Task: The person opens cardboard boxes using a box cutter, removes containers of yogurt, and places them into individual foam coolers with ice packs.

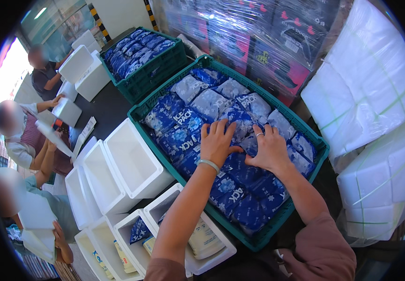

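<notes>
A green plastic crate (202,62) in front of me is filled with blue-and-silver plastic ice packs (207,103). Both of my hands are on the packs near its middle. My left hand (218,142), with a pale bangle at the wrist, curls its spread fingers over a pack. To its right, my right hand (269,149), wearing a ring, grips at the same spot, thumb towards the left one. A crumpled ice pack (248,144) shows between the two hands. My fingers and palms hide parts of the packs, so their exact edges under my grip are unclear.
Open white foam boxes (134,158) stand left of the crate; nearer ones hold pouches (206,237) and an ice pack. A second filled crate (153,75) lies beyond. Film-wrapped cartons (258,38) and wrapped foam blocks (367,84) border the right. Several people handle foam boxes at left.
</notes>
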A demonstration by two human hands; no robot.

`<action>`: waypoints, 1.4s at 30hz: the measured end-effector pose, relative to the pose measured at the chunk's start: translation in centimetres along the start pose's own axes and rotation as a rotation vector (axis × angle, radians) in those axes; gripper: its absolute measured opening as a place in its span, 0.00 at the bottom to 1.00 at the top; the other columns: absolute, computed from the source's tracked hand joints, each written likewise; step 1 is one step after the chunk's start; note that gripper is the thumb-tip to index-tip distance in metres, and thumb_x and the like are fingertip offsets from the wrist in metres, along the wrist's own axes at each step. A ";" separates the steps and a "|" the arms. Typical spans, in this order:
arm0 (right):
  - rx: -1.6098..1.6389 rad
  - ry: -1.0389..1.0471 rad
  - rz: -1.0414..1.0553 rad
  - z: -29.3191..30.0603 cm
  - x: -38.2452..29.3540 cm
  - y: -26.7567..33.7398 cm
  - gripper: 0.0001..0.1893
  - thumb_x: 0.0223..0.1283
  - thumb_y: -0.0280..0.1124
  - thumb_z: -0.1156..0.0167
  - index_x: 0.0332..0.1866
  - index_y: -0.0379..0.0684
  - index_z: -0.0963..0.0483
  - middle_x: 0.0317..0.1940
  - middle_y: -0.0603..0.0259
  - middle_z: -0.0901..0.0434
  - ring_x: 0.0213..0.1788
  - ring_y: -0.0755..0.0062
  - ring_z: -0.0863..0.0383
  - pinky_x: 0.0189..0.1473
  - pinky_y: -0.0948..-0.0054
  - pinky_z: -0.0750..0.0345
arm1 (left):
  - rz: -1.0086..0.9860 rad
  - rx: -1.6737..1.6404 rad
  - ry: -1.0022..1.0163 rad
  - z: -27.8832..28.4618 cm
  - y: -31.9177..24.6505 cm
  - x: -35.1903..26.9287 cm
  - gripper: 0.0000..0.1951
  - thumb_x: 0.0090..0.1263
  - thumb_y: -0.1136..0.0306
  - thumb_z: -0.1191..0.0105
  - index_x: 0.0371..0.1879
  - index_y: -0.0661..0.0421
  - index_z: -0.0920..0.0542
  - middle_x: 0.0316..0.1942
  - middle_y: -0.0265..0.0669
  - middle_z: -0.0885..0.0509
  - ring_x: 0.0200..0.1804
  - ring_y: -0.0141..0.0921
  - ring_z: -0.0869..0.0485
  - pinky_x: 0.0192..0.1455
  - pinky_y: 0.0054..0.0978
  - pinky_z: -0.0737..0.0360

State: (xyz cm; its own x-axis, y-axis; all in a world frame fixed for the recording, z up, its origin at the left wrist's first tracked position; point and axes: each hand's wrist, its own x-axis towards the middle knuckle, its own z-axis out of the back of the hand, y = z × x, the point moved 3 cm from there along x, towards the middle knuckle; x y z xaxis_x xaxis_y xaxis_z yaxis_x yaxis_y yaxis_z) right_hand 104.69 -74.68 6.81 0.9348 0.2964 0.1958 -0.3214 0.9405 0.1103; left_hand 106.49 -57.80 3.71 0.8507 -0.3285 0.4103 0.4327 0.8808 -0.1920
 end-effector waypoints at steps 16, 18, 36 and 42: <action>0.022 0.000 -0.045 0.6 -0.5 -0.1 0.46 0.35 0.52 0.26 0.62 0.34 0.28 0.51 0.48 0.26 0.55 0.49 0.26 0.57 0.57 0.25 | 0.049 -0.044 -0.127 -1.0 0.1 -0.4 0.37 0.52 0.43 0.34 0.60 0.48 0.25 0.59 0.35 0.25 0.63 0.38 0.27 0.72 0.56 0.46; 0.008 -0.040 -0.001 0.7 -0.7 -0.4 0.45 0.37 0.55 0.27 0.61 0.34 0.28 0.51 0.48 0.26 0.56 0.48 0.27 0.58 0.57 0.26 | 0.278 -0.332 -0.211 -0.9 1.0 0.0 0.32 0.59 0.46 0.37 0.61 0.48 0.25 0.59 0.38 0.25 0.63 0.41 0.27 0.70 0.50 0.42; 0.085 0.105 -0.053 -8.7 30.9 13.9 0.45 0.45 0.67 0.34 0.53 0.31 0.23 0.55 0.45 0.22 0.61 0.52 0.26 0.60 0.61 0.27 | 0.620 0.012 -0.105 -1.5 6.7 2.5 0.29 0.70 0.59 0.47 0.68 0.56 0.34 0.65 0.49 0.27 0.67 0.44 0.31 0.70 0.57 0.46; 0.011 0.099 -0.166 -10.3 30.0 14.1 0.50 0.50 0.70 0.40 0.67 0.34 0.33 0.64 0.44 0.29 0.65 0.44 0.31 0.65 0.46 0.35 | 0.743 -0.019 -0.151 -1.9 7.3 2.0 0.27 0.69 0.59 0.49 0.66 0.57 0.32 0.66 0.46 0.28 0.69 0.40 0.33 0.69 0.56 0.46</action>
State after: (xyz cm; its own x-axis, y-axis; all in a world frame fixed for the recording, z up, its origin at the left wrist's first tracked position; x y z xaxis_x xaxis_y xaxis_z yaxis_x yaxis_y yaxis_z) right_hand 129.74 -50.82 4.22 0.9852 0.1527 0.0777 -0.1626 0.9762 0.1438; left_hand 111.93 -52.66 1.39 0.8709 0.4010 0.2841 -0.2327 0.8457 -0.4802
